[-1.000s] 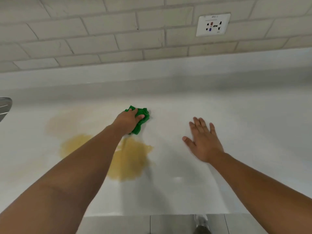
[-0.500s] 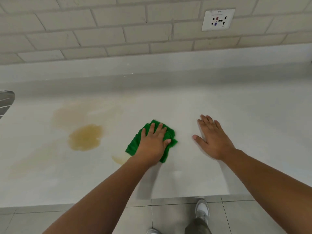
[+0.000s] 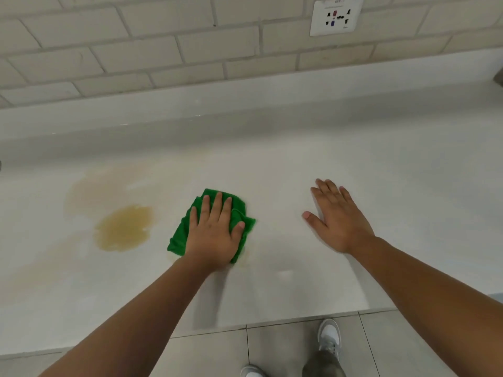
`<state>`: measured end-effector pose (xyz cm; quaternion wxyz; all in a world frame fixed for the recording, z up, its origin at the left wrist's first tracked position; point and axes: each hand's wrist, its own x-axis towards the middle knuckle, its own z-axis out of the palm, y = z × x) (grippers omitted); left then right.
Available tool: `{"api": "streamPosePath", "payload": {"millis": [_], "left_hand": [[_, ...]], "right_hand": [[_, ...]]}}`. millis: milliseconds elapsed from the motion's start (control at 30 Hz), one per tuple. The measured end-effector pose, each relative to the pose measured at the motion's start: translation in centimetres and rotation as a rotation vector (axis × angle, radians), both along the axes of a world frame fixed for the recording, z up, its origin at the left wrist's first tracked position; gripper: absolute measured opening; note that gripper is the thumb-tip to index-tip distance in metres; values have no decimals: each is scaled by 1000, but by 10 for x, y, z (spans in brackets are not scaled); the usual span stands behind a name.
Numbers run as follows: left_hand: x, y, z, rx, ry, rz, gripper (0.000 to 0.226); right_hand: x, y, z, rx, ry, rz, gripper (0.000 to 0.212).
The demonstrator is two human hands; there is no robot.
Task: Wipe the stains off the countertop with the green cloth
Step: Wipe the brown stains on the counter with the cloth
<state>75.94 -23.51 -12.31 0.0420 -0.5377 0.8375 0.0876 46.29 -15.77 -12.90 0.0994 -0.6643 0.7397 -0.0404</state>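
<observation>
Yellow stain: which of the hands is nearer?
Left. The left hand presses the cloth just right of the stain; the right hand rests flat farther right, beyond the cloth.

**Pale bench, stained on its left part**

The smooth, pale bench (image 3: 408, 186) runs across the whole view, and its back edge rises into a low lip (image 3: 245, 104). On the left part lies a dark yellow puddle stain (image 3: 123, 228). A fainter tan smear (image 3: 92, 191) spreads behind and around it. A crumpled green cloth (image 3: 179, 238) lies just right of the puddle, apart from it, under the left hand (image 3: 215, 235), which presses it with straight fingers (image 3: 217, 202). A small pale yellow trace (image 3: 243, 258) shows at the cloth's near right corner. Farther right, the right hand (image 3: 337, 219) rests palm down on bare bench.
</observation>
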Motion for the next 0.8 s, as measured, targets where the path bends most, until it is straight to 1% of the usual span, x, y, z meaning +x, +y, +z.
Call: {"api": "streamPosePath", "payload": {"millis": [67,167,300,400,500,633,700,800], "left_hand": [[-13,27,1,-13,-16,-59,80],[-47,37,-2,-11,-16,-103,80],[-93,-3,-1,-6,5,-93,76],[-111,-44,2,13,15,-82,75],[-108,-77,2,23,22,-61,75],[-84,-94,0,21,17,49,75],[-69,-82,-1,21,21,95,74],[-54,-34,-6,-26,18,117,74]], "right_hand": [[0,-1,0,-1,-7,3,87],[-1,-2,-1,-8,-12,4,86],[-2,-4,0,21,21,6,87],[-2,-4,1,24,31,9,87],[-2,-4,2,35,34,10,87],[-2,-3,2,43,28,16,86],[-3,-3,2,41,24,18,84],[-2,-3,1,42,28,19,83]]}}
